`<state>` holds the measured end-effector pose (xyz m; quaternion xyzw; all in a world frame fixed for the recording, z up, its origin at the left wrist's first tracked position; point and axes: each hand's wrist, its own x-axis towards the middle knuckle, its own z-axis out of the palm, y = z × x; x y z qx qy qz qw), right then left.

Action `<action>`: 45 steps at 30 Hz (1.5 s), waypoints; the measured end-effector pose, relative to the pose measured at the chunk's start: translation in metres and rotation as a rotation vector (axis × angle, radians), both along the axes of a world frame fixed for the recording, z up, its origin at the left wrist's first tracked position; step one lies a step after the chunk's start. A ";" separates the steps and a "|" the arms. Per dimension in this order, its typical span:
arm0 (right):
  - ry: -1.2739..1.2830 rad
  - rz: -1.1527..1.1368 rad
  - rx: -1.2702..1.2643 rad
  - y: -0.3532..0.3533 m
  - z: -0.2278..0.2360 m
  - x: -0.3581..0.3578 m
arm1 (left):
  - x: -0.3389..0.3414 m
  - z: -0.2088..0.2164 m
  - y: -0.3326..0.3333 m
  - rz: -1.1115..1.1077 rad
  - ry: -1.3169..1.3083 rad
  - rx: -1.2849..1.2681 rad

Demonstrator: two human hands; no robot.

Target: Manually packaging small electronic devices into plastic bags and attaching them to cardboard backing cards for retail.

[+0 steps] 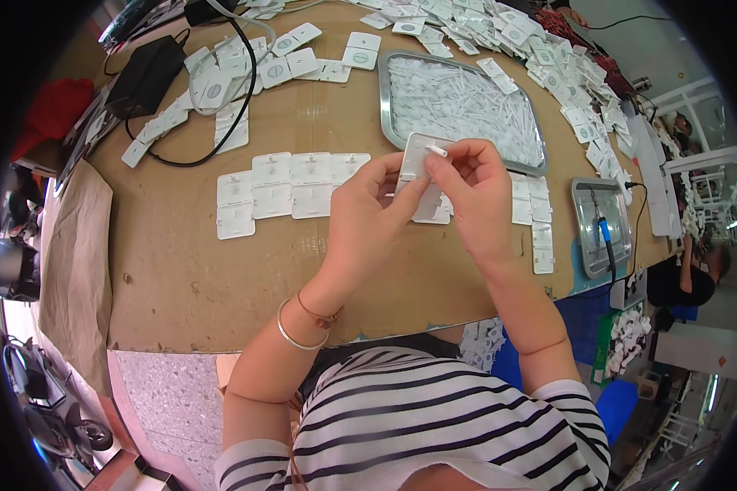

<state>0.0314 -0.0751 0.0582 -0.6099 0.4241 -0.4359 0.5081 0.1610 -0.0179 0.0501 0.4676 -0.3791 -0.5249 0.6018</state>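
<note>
White plastic piece sits near the middle of the frame, raised above the brown table and tilted, its flat face up. Left hand is clamped on it, thumb across the near part of the face and fingers curled behind. Right hand has thumb and forefinger pinched together at a short white peg, which lies against the upper right of the face (whether it is fixed there I cannot tell).

Just left of the hands, a row of white flat pieces lies on the table, side by side, the leftmost a little lower. More small pieces lie right of the right hand. Behind the hands, at upper centre right, a metal tray is heaped with thin white plastic parts. A long pile of white pieces curves along the upper right edge of the table. At the right, a smaller metal tray holds a blue-handled tool with a dark cord. At upper left stands a black box, its black cable looping near other white pieces.
</note>
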 end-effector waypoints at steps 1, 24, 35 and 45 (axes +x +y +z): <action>-0.082 -0.021 -0.012 0.001 -0.002 0.003 | -0.001 -0.002 0.000 0.017 -0.058 -0.028; -0.472 -0.141 0.095 0.072 0.006 -0.045 | -0.060 0.005 0.034 0.053 0.130 -0.283; -0.389 -0.151 0.213 0.067 -0.019 -0.089 | -0.082 0.004 0.031 -0.030 0.078 0.034; -0.378 -0.076 0.190 0.075 -0.010 -0.135 | -0.111 -0.004 0.022 -0.096 0.130 0.097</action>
